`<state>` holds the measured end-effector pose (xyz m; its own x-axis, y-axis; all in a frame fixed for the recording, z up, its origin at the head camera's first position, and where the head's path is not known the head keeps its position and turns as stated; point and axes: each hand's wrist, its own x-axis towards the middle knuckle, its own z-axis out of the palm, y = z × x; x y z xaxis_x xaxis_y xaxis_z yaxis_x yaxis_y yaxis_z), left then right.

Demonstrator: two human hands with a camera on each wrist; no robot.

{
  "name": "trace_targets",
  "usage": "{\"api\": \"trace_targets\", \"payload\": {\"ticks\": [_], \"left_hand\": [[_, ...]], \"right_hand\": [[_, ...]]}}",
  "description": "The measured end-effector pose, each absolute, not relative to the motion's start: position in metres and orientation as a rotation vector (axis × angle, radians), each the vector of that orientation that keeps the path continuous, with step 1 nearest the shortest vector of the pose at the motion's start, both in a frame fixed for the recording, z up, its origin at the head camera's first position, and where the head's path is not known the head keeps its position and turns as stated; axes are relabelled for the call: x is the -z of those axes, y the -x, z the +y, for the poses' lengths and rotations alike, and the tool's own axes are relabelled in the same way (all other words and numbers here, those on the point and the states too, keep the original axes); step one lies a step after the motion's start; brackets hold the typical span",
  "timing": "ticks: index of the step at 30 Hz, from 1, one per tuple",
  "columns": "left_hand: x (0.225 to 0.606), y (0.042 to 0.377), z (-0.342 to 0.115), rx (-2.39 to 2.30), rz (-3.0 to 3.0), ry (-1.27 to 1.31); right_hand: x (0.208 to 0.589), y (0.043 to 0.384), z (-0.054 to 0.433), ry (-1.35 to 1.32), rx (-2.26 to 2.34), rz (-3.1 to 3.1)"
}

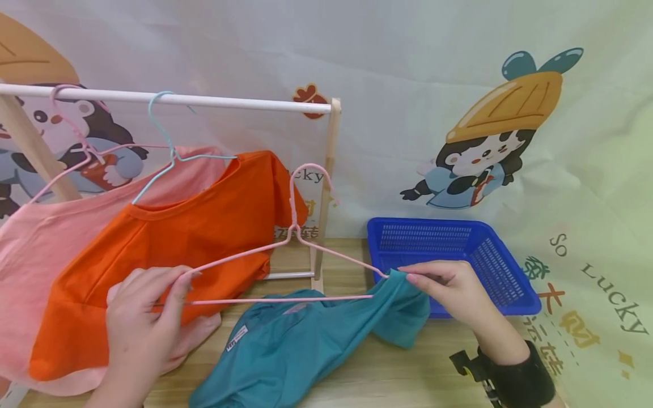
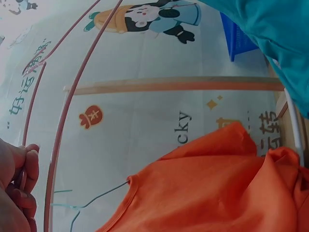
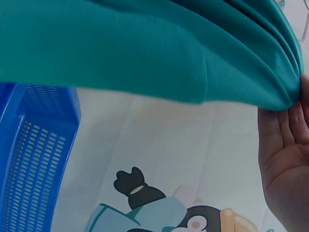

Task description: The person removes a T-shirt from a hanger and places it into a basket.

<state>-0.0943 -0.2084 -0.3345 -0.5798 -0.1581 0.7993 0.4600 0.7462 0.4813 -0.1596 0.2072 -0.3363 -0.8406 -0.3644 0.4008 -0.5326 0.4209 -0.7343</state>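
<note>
A pink clothes hanger [image 1: 240, 258] is held up over the table, its hook at the top. My left hand [image 1: 145, 317] grips its left end. The hanger's right end sits inside the shoulder of a teal T-shirt [image 1: 301, 345]. At that shoulder my right hand [image 1: 444, 283] pinches the cloth between thumb and fingers. The rest of the teal T-shirt hangs down onto the table, with a white label [image 1: 236, 338] showing. In the right wrist view, the teal cloth [image 3: 145, 53] stretches to the right hand's fingertips [image 3: 285, 116].
A white rail [image 1: 229, 102] on a wooden rack carries an orange T-shirt [image 1: 168, 255] on a light-blue hanger [image 1: 170, 150] and a pink T-shirt [image 1: 30, 255] on a pink hanger [image 1: 81, 147]. Behind the right hand stands a blue plastic basket [image 1: 459, 226]. A printed curtain [image 1: 398, 85] hangs behind.
</note>
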Motion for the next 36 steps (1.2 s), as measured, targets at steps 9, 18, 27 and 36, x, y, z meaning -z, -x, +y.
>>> {"api": "trace_targets", "payload": {"ticks": [9,18,27,36], "left_hand": [[0.322,0.086,-0.226,0.851,-2.022,0.131],[0.315,0.081,-0.232,0.888,-1.982,-0.074],[0.314,0.081,-0.227,0.935,-1.906,-0.057],[0.312,0.081,-0.222,0.944,-1.892,-0.028]], "right_hand": [[0.341,0.156,0.216,-0.602,-1.446,-2.530],[0.353,0.156,0.220,-0.564,-1.482,-2.575],[0.360,0.157,0.192,-0.546,-1.601,-2.548],[0.395,0.154,0.139,-0.634,-1.713,-2.577]]}}
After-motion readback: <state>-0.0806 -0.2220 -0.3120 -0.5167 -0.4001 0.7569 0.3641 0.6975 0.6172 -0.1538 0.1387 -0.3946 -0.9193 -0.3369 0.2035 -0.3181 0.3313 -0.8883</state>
